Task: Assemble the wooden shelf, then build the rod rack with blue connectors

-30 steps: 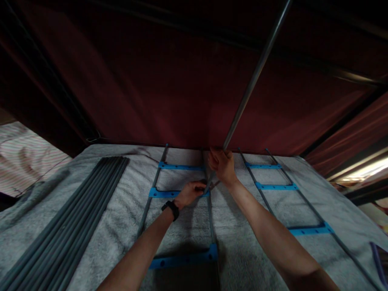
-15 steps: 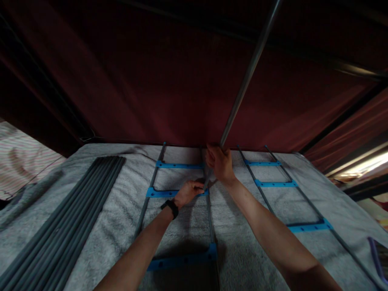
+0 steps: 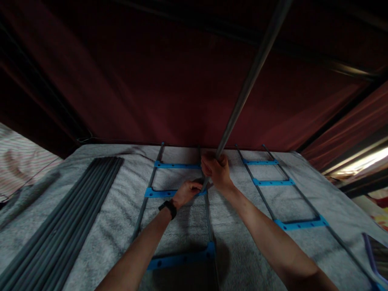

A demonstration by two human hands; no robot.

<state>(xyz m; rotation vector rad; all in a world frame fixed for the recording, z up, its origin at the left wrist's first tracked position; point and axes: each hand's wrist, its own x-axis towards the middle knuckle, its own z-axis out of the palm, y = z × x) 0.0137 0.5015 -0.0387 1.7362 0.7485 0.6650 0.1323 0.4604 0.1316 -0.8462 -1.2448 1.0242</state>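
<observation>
My right hand (image 3: 217,171) is wrapped round a long grey tube (image 3: 250,79), which slants up and away to the right. The tube's lower end meets the right end of a blue connector bar (image 3: 163,194) on the nearer frame. My left hand (image 3: 187,193), with a black band on the wrist, pinches that end of the bar beside the tube; its fingertips partly hide the joint. Grey side tubes run through this bar, a farther blue bar (image 3: 177,165) and a nearer blue bar (image 3: 182,260), forming a ladder-like frame flat on the cloth.
A second ladder-like frame with blue bars (image 3: 274,183) lies to the right. Several loose grey tubes (image 3: 69,214) lie side by side at the left. Grey fleecy cloth (image 3: 242,242) covers the surface. A dark red curtain (image 3: 157,89) hangs behind it, with dark poles around.
My right hand has slid lower along the tube, closer to the blue bar. The tube's upper part has come nearer to me. My left hand stays at the bar's end.
</observation>
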